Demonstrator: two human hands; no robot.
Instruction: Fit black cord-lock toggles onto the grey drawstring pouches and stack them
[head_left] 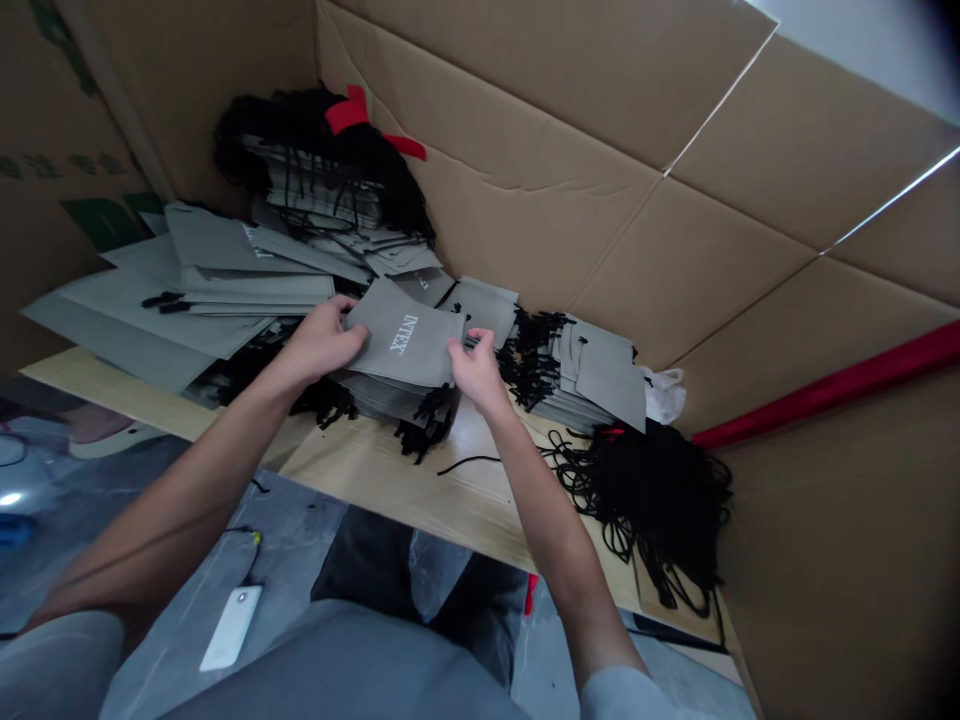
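Pouch (405, 338) between hands; left hand (324, 340) pinches left edge; right hand (475, 368) pinches right edge.

Packing workshop: cardboard walls (600, 150), stacked pouches (592, 380).

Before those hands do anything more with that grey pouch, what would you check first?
1. Left hand grips the grey pouch at its left edge: ok.
2. Right hand grips its right edge: ok.
3. Printed logo faces up and shows: ok.
4. Pouch lies flat, no folds: ok.
5. Pouch's drawstrings free of the stack beneath: cannot tell.
6. Loose black cords lie apart from both hands: ok.
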